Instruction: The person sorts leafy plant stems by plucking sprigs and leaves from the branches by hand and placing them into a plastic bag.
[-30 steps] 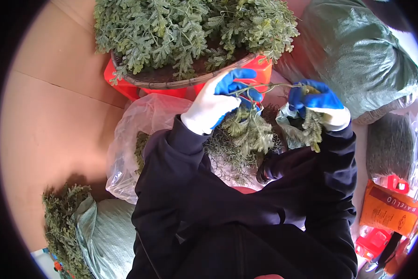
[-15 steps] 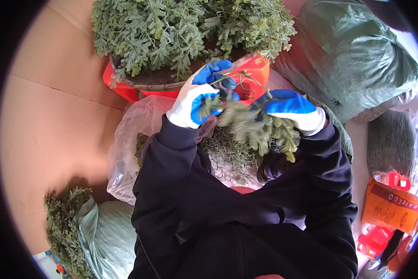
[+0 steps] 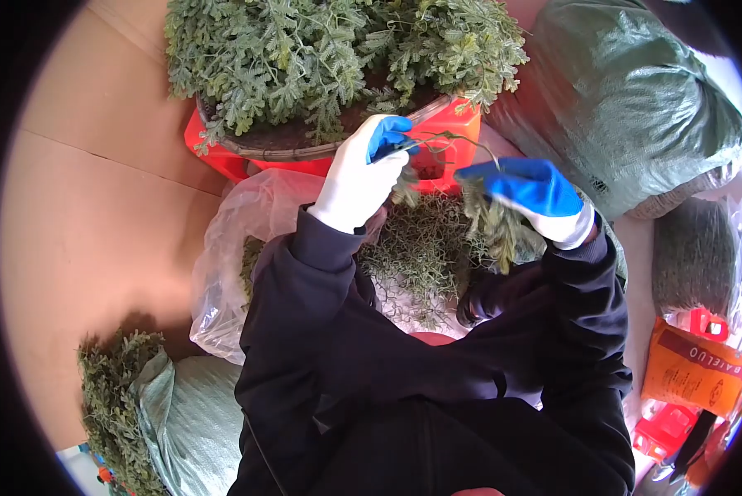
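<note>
A leafy green sprig [image 3: 497, 225] with fern-like fronds hangs below my right hand [image 3: 540, 197], whose gloved fingers are closed on its stem. The thin stem arches across to my left hand [image 3: 363, 172], where curled fingers pinch its other end. Both gloves are white with blue palms. Below my hands, a heap of loose thin trimmings [image 3: 425, 244] lies on the floor between my legs. Just beyond them, a shallow round basket [image 3: 292, 154] piled with similar green foliage [image 3: 305, 66] rests on a red plastic stool [image 3: 458, 132].
A clear plastic bag [image 3: 222, 273] lies left of my legs. Green woven sacks stand at upper right [image 3: 627, 99] and lower left [image 3: 191, 413], the latter with foliage [image 3: 119, 405] spilling out. On the right are a bagged dark bundle [image 3: 693, 256] and an orange packet [image 3: 695, 368].
My right hand has shifted slightly right and down with the sprig. My left hand has turned, showing its white back. Fewer fronds hang between my hands, and the trimmings heap shows more.
</note>
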`<state>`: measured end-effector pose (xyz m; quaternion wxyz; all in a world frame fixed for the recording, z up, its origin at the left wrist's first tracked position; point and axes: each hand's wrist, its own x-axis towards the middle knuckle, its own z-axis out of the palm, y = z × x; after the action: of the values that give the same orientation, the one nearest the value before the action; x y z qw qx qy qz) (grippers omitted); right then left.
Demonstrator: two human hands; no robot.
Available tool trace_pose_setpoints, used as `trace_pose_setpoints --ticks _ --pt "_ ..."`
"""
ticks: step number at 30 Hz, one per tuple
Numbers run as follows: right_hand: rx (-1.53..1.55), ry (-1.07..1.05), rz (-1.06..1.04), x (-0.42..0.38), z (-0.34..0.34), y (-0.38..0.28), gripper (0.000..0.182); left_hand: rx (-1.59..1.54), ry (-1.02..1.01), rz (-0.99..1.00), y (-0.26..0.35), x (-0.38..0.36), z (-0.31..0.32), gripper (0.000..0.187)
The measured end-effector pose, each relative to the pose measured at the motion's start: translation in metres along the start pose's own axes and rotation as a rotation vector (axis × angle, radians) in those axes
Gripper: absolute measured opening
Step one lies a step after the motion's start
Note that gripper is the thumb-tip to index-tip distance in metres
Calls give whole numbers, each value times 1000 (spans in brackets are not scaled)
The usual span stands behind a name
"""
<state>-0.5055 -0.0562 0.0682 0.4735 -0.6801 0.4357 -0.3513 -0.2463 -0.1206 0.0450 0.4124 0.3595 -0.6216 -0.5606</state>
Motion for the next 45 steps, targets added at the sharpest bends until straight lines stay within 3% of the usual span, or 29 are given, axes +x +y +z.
trace_pose_setpoints --ticks 2,3,6,9,12,15,18,23,26,30,31,34,35,38,39,42,43,44,45 --pt "-550 307 16 2 1 -9 17 384 134 164 -8 1 1 32" --pt "-699 343 -129 6 -1 -8 11 577 201 243 -10 0 1 31" --pt "-363 344 -98 6 4 -9 10 715 245 228 -8 1 2 31" --pt "-482 267 -201 9 2 -3 16 826 287 274 -12 2 0 35" --pt "-582 293 -188 11 1 -5 26 375 130 20 -8 4 2 41" --pt "-567 412 -288 15 -4 3 35 -20 -27 7 -2 4 8 50" --pt "-292 496 -304 22 -2 12 39 -423 -175 43 12 -4 6 56" --pt "134 323 -115 27 9 20 25 -556 -219 80 14 -5 -1 67" --pt "344 82 154 16 -5 0 22 -424 -205 -23 17 -7 -5 63" --pt "351 90 55 12 2 -3 23 -374 -241 -350 16 -9 1 41" --pt "377 55 -19 12 3 3 26 -275 -366 -313 4 -8 3 58" --pt "233 4 -146 15 3 9 29 -431 -468 -620 -14 -4 16 74" --pt "341 22 -75 13 6 6 31 -346 -505 -585 -16 -6 23 89" --pt "249 -48 -64 11 1 -1 31 -533 -638 -588 -7 -6 31 90" --pt "156 -94 -173 12 -2 4 32 -546 -631 -679 -4 -4 30 90" --pt "296 -316 -227 12 0 10 35 -527 -479 -671 -24 0 37 86" --pt "342 -344 -166 9 7 9 38 -528 -370 -738 -22 -2 39 77" --pt "309 -443 -254 11 7 6 36 -524 -393 -709 -17 -3 40 73" --pt "330 -484 -179 10 12 5 35 -520 -417 -680 -10 -5 41 70"
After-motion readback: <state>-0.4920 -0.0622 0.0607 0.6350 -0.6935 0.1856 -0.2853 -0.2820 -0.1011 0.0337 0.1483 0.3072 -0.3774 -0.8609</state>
